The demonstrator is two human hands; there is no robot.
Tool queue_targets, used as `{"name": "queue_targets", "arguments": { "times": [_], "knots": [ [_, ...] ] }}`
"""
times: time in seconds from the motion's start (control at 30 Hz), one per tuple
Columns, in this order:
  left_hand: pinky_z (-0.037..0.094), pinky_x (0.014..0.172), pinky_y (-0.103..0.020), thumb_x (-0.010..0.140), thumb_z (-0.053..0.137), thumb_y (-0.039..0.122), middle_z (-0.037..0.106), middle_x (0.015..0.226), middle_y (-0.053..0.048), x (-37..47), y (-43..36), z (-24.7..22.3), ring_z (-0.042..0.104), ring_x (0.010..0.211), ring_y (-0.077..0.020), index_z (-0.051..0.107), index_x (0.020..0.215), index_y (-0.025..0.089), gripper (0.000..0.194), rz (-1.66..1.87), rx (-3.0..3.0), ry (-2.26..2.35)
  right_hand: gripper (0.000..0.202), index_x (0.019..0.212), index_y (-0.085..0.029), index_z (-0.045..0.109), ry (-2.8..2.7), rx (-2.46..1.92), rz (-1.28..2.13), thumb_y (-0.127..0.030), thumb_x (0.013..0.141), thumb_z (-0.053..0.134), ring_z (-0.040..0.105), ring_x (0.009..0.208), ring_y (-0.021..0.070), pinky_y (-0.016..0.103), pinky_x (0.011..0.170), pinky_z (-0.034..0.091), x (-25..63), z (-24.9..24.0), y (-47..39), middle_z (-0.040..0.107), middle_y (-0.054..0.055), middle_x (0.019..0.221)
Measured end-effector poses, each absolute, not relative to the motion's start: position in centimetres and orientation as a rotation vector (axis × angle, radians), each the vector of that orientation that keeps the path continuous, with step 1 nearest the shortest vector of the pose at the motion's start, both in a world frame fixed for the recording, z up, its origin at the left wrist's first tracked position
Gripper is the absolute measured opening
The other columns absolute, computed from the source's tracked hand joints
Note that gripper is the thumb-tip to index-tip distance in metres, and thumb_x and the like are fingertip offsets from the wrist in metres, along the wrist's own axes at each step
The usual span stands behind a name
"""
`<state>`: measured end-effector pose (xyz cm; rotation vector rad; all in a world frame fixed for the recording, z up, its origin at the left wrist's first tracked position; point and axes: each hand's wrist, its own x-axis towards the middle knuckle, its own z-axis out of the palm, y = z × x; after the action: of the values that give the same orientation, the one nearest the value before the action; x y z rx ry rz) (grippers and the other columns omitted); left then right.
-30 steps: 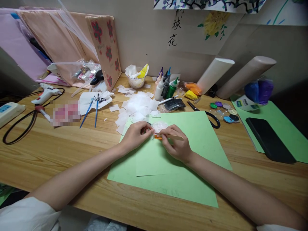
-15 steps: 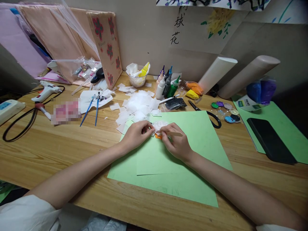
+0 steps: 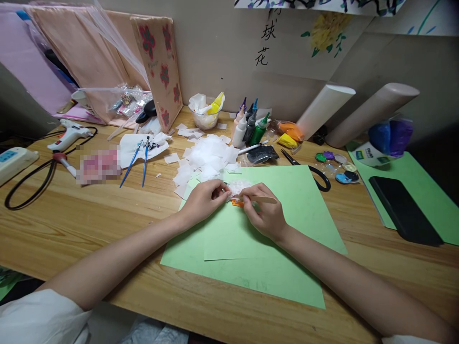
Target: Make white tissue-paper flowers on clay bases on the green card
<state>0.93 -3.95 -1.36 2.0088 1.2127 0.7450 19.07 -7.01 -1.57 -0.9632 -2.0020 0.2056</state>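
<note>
The white piece (image 3: pixel 239 186) at twelve o'clock on the green paper (image 3: pixel 287 267) looks part-done—right hand (image 3: pixel 267 215) gripping a wooden stick (image 3: pixel 266 199), left hand's (image 3: pixel 202 199) grip unclear—with loose squares (image 3: pixel 208 154) left at eleven.

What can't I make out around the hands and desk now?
- Whether the left hand pinches anything: head view, too small.
- Stick's front part: head view, behind the right hand's fingers.
- Orange piece's full shape: head view, partly behind that hand.
- Pink item: head view, pixelated.
- Top poster: head view, cut by top edge.
</note>
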Motion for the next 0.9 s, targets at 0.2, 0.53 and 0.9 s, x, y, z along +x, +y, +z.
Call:
{"name": "queue_targets", "arguments": {
  "times": [0.2,0.53,0.9],
  "knots": [
    [0.037,0.057,-0.022,0.084,0.054,0.030,0.057,0.065,0.002,1.0,-4.0,-1.3,0.049,0.058,-0.0097,0.063,0.084,0.017,0.016,0.743,2.001,1.212,0.016,0.088,-0.021,0.053,-2.005,-1.002,0.245,-0.008,0.085,0.045,0.053,0.071,0.0172,0.030,0.062,0.045,18.9,-1.5,-6.9,0.059,0.002,0.074],
    [0.040,0.061,-0.023,0.091,0.042,0.035,0.058,0.072,0.001,-0.9,-2.9,-0.3,0.052,0.064,-0.0117,0.056,0.087,0.018,0.023,0.817,1.963,1.316,0.018,0.086,-0.021,0.055,-1.902,-0.912,0.236,-0.006,0.082,0.047,0.053,0.069,0.0171,0.031,0.060,0.046,19.3,-1.4,-7.3,0.061,0.002,0.072],
    [0.041,0.077,-0.035,0.084,0.053,0.033,0.058,0.095,-0.008,-2.3,-1.6,-0.7,0.053,0.090,-0.0227,0.056,0.094,0.018,0.019,0.637,2.497,1.538,0.019,0.086,-0.021,0.056,-1.834,-0.885,0.258,-0.005,0.079,0.047,0.054,0.067,0.0166,0.030,0.057,0.046,19.3,-1.3,-7.4,0.061,0.002,0.071]
  ]
}}
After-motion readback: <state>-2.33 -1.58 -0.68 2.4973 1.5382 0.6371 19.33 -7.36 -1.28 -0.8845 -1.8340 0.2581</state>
